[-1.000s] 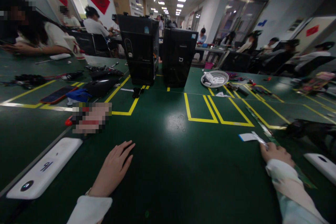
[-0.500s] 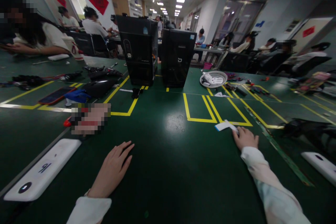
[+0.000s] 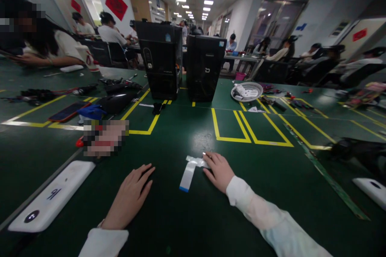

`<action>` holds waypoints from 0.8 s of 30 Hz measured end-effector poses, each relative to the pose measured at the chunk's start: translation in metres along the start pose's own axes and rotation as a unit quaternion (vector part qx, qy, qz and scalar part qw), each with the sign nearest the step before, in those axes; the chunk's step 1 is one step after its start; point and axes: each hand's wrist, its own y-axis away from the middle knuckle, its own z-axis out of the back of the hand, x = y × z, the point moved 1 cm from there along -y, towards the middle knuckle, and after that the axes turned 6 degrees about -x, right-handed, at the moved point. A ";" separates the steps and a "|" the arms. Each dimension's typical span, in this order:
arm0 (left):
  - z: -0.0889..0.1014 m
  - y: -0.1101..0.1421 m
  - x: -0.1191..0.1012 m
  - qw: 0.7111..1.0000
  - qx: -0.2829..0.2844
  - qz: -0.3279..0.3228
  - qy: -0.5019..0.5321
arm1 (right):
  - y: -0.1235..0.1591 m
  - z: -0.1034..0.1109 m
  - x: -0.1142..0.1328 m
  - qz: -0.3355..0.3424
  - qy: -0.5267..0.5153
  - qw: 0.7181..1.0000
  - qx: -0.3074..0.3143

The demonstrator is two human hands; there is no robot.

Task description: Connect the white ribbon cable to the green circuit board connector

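A white flat ribbon cable (image 3: 188,174) with a blue end, bent into an L-like shape, is at the middle of the green table. Its right end reaches the fingers of my right hand (image 3: 221,170), which grips it there; the exact contact is partly hidden under the fingertips. My left hand (image 3: 129,194) rests palm down on the tabletop, fingers stretched out, holding nothing. A stretch of bare table separates it from the cable.
Two black computer towers (image 3: 159,64) stand at the back. A white basket (image 3: 247,91) holds small items. Yellow tape outlines (image 3: 233,139) mark the table. On the left lie a white device (image 3: 51,196) and a phone (image 3: 69,110). A co-worker (image 3: 57,48) sits at far left.
My right hand has moved left from the right-hand tape outlines to the table's middle, bringing the ribbon cable along. My left hand has stayed in place.
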 end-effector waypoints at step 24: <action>0.001 0.000 0.000 1.000 0.002 0.007 -0.001 | 0.022 0.006 0.016 0.091 -0.128 0.987 0.037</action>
